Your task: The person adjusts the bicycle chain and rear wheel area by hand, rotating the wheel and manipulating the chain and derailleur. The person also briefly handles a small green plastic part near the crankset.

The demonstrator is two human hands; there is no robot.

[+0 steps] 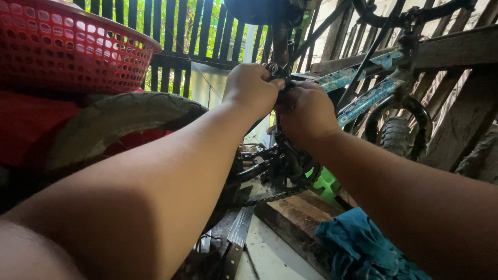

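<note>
Above, red basket [67, 49]; contents hidden; both hands [280, 101] grip bicycle [363, 98].

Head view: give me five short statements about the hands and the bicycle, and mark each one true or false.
1. Both hands, the left hand and the right hand, meet at a dark part of the bicycle above the chain. True.
2. The basket at upper left is blue. False: it is red.
3. A blue cloth lies at lower right. True.
4. The right hand holds the knife. False: the knife lies below, apart from both hands.
5. The bicycle's frame is plain white. False: it is blue with a pattern.
</note>
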